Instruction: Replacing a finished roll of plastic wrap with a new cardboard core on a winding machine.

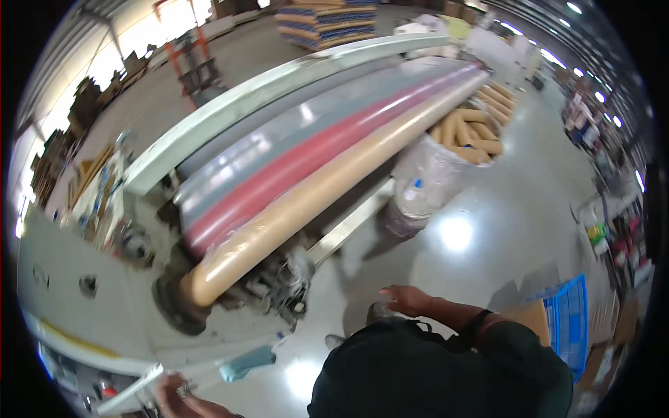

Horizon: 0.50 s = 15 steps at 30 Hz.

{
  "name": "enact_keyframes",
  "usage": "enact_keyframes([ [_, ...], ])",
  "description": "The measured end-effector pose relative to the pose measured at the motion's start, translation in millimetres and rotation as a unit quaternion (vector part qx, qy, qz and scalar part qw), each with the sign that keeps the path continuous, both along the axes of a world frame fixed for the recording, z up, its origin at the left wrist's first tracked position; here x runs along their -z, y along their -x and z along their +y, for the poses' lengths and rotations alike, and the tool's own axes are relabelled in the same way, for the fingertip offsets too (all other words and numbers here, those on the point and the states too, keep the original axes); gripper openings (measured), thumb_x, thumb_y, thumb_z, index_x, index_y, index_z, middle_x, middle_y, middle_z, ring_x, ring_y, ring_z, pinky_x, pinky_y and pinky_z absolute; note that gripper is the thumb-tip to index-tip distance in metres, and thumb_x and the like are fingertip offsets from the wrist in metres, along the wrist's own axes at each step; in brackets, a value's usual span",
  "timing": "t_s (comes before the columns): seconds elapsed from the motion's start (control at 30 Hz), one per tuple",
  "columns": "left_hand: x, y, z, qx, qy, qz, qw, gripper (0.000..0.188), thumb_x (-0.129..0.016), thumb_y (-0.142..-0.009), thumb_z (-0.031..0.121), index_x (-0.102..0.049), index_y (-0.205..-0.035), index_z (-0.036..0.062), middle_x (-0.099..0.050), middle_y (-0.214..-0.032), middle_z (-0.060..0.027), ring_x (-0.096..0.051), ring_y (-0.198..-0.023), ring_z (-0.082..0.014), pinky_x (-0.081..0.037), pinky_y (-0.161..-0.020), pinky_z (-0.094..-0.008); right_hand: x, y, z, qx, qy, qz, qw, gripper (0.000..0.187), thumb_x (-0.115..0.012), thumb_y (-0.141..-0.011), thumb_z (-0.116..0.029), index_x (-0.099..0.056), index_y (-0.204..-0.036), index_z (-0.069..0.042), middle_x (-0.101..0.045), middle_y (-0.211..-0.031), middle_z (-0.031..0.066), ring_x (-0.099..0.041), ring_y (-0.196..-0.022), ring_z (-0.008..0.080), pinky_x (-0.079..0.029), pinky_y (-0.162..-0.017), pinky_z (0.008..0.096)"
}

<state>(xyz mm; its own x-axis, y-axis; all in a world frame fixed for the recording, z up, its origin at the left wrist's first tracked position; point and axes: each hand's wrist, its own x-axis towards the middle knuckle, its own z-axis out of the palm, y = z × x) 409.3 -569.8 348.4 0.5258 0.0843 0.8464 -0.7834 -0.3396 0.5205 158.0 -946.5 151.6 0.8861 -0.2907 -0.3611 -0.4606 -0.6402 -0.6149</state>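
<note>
My left hand (pixel 185 400) is low at the left, blurred, its fingers bent around a small dark and silvery thing I cannot make out. It is beside a white bar (pixel 136 390) and near a teal cloth-like piece (pixel 247 364). My right hand (pixel 405 299) hangs in front of my body over the floor, fingers loosely apart and nothing in them. Ahead, a long machine carries a tan roll (pixel 300 216) with a clear film edge. Behind that lies a red roll (pixel 300 164), then a grey glossy sheet (pixel 279 136).
A plastic-wrapped bin (pixel 425 177) full of cardboard tubes (pixel 474 132) stands right of the machine. The machine's grey end housing (pixel 90 292) is at the left. A blue crate (pixel 568 324) is at my right. Farther back are a stacked pallet (pixel 327 24) and an orange lift (pixel 191 66).
</note>
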Motion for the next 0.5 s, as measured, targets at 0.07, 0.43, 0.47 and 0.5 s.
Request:
enact_keyframes([
  [0.07, 29, 26, -24, 0.067, -0.159, 0.196, 0.965, 0.038, -0.057, -0.094, 0.023, -0.054, -0.118, -0.0059, -0.065, -0.101, -0.0165, -0.062, -0.09, -0.0256, -0.05, -0.083, -0.0369, 23, 12, -11, 0.024, -0.006, -0.004, 1.0, 0.052, -0.054, -0.091, -0.038, -0.049, -0.131, -0.005, -0.054, -0.127, 0.0223, -0.052, -0.116, 0.0387, -0.041, -0.099, 0.0455],
  [0.43, 383, 98, -38, 0.28, -0.459, 0.559, 0.631, 0.04, -0.065, -0.086, 0.019, -0.057, -0.12, -0.0002, -0.066, -0.09, -0.0092, -0.059, -0.074, -0.0153, -0.05, -0.067, -0.0297, 83, 153, -94, 0.204, -0.095, 0.119, 0.967, 0.059, -0.046, -0.092, -0.049, -0.054, -0.126, 0.0, -0.056, -0.127, 0.0227, -0.052, -0.118, 0.0385, -0.041, -0.099, 0.0442],
  [0.47, 394, 100, -39, 0.265, -0.477, 0.582, 0.603, 0.042, -0.065, -0.085, 0.02, -0.057, -0.12, -0.0006, -0.067, -0.089, -0.0101, -0.06, -0.074, -0.0161, -0.05, -0.067, -0.0301, 93, 170, -100, 0.177, -0.073, 0.07, 0.979, 0.058, -0.047, -0.092, -0.049, -0.057, -0.123, 0.0, -0.059, -0.122, 0.0228, -0.053, -0.116, 0.0393, -0.042, -0.098, 0.0446],
  [0.5, 405, 96, -41, 0.251, -0.487, 0.599, 0.584, 0.043, -0.065, -0.085, 0.022, -0.056, -0.12, -0.0009, -0.067, -0.088, -0.0109, -0.061, -0.073, -0.0169, -0.051, -0.067, -0.0306, 105, 177, -106, 0.242, -0.084, 0.137, 0.957, 0.056, -0.045, -0.093, -0.048, -0.058, -0.123, -0.003, -0.061, -0.118, 0.0219, -0.055, -0.113, 0.0399, -0.043, -0.095, 0.0443],
])
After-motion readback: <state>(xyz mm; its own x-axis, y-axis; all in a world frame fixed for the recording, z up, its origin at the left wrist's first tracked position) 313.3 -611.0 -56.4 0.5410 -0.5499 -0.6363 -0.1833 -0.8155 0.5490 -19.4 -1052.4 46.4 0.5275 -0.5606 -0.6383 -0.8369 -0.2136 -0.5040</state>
